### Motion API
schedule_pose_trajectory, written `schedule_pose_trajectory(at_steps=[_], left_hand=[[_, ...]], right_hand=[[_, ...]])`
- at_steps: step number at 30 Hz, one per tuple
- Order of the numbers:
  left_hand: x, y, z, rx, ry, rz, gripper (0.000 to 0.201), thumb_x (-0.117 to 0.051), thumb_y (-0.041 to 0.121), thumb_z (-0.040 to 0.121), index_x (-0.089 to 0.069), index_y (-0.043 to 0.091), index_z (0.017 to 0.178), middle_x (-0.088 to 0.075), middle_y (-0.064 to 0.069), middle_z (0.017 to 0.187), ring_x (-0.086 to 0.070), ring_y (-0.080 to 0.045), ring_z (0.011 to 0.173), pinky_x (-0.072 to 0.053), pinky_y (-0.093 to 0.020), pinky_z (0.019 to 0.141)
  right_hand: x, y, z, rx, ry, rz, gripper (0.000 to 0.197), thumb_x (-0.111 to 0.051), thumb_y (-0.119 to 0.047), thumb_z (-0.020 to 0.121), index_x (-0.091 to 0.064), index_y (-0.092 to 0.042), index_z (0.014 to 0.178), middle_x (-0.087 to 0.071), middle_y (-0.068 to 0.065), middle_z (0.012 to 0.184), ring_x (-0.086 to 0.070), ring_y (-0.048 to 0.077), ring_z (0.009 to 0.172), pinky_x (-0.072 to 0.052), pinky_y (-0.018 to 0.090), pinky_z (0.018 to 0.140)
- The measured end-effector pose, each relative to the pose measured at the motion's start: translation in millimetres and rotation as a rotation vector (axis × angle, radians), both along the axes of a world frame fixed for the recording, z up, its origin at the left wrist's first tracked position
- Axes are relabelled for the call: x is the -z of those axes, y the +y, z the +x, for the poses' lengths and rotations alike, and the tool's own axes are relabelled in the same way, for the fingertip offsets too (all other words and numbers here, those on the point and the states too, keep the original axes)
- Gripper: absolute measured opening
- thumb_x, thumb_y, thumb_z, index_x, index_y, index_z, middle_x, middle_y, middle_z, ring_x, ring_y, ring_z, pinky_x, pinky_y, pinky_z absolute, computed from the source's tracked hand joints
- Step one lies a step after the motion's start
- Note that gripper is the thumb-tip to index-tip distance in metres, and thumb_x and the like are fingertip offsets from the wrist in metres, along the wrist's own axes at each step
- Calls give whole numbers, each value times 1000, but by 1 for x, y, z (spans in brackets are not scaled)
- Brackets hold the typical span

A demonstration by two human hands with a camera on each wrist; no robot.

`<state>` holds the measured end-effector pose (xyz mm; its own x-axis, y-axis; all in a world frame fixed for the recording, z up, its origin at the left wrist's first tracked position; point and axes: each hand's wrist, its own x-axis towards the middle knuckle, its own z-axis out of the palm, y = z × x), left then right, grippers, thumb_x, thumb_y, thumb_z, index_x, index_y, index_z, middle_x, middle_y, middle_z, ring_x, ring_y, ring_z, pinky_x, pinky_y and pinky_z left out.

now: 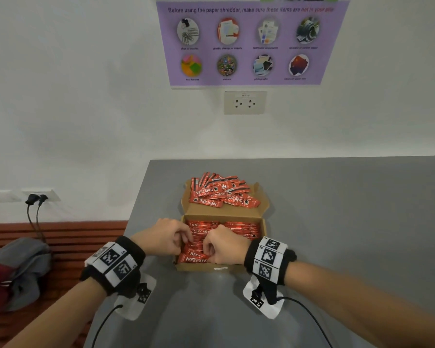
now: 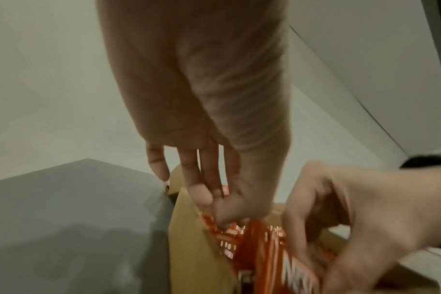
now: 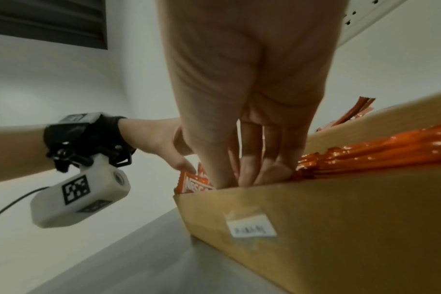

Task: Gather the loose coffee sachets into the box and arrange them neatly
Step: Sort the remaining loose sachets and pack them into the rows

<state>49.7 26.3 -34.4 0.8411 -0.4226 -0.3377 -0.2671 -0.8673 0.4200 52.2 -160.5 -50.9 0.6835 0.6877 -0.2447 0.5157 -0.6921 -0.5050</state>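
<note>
An open cardboard box (image 1: 199, 267) stands on the grey table (image 1: 349, 222). Red Nescafe sachets (image 1: 241, 228) lie in rows inside it. A loose pile of sachets (image 1: 224, 194) rests on the folded-back lid. Both hands are in the box's near left corner. My left hand (image 1: 171, 237) pinches the tops of upright sachets (image 2: 264, 248) between thumb and fingers. My right hand (image 1: 221, 247) curls its fingers around the same bunch, fingertips (image 3: 252, 169) pushed down just inside the front wall (image 3: 340, 228). One sachet (image 3: 191, 184) shows under the left hand.
The table's left edge (image 1: 136, 209) runs close to the box; below it a slatted bench holds grey cloth (image 1: 23, 267). Plugged cables (image 1: 35, 204) hang from a wall socket. Another socket (image 1: 245, 102) and a purple poster (image 1: 249, 43) are on the wall behind.
</note>
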Motion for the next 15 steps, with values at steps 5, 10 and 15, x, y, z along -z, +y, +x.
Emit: schedule_pose_trajectory(at_steps=[5, 10, 15], left_hand=[[-6, -6, -2, 73, 23, -33, 26, -70, 19, 79, -69, 17, 106, -59, 13, 96, -50, 5, 78, -39, -4, 71], [6, -16, -5, 97, 32, -23, 21, -70, 17, 81, -71, 8, 100, -68, -2, 107, -54, 1, 84, -36, 1, 69], [11, -22, -6, 109, 18, 1, 15, -67, 14, 83, -74, 5, 92, -70, -4, 98, -54, -5, 80, -34, 0, 65]], right_hand=[[-2, 11, 5, -50, -16, -72, 13, -62, 3, 75, -71, 1, 84, -71, 14, 86, -64, 27, 81, -48, 27, 76], [1, 15, 5, -54, -28, -91, 12, -61, 6, 73, -71, 2, 79, -71, 16, 83, -64, 29, 79, -48, 28, 76], [-2, 10, 7, -39, 46, -61, 9, -67, 2, 75, -71, 3, 83, -71, 17, 84, -65, 25, 71, -46, 13, 65]])
